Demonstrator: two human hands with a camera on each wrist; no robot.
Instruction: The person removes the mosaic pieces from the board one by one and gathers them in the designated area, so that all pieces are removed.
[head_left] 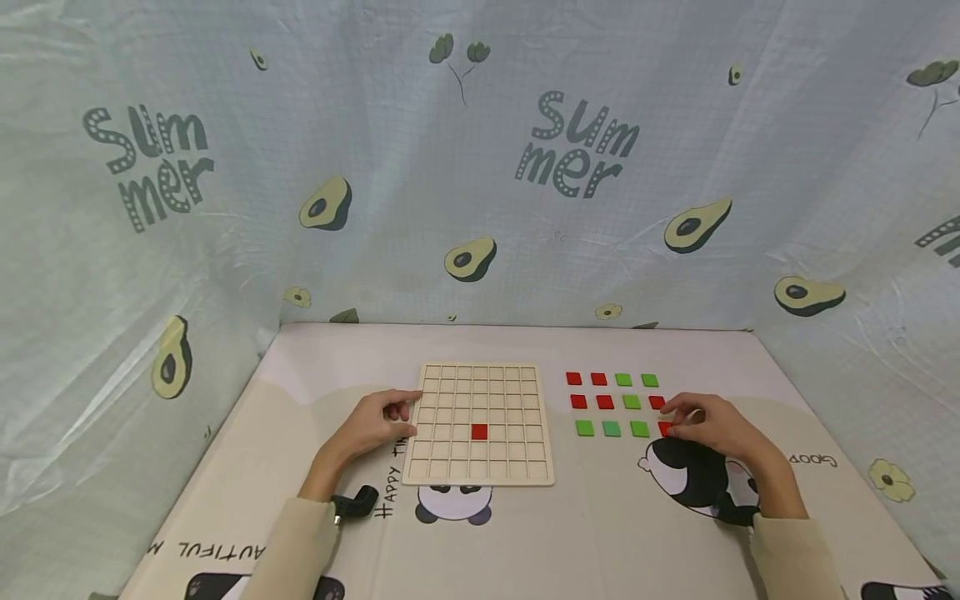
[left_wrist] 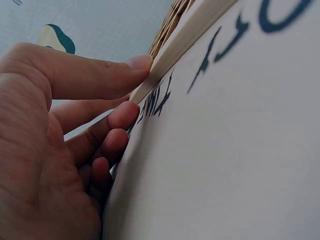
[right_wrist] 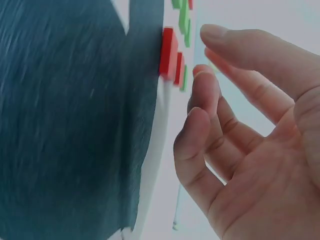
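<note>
A square wooden grid board [head_left: 477, 482] lies on the table with one red square tile [head_left: 479, 432] in a cell near its middle. At the board's left edge is my left hand [head_left: 371, 422]; its thumb [left_wrist: 115, 77] and index finger touch the wooden side, and the other fingers bend loosely underneath. My right hand [head_left: 708, 421] hovers at the right end of the loose tiles, thumb and fingers apart. Just by its fingertips lie a red tile [head_left: 665, 428] and another red tile [head_left: 656, 402]. In the right wrist view a gap separates the fingers from the nearest red tile [right_wrist: 168, 52].
Right of the board, red tiles [head_left: 604, 402] and green tiles [head_left: 631, 402] lie flat in three rows; one tile [head_left: 612, 428] is bluer green. A printed cloth [head_left: 600, 533] covers the table. Patterned curtains [head_left: 390, 167] enclose the back and sides.
</note>
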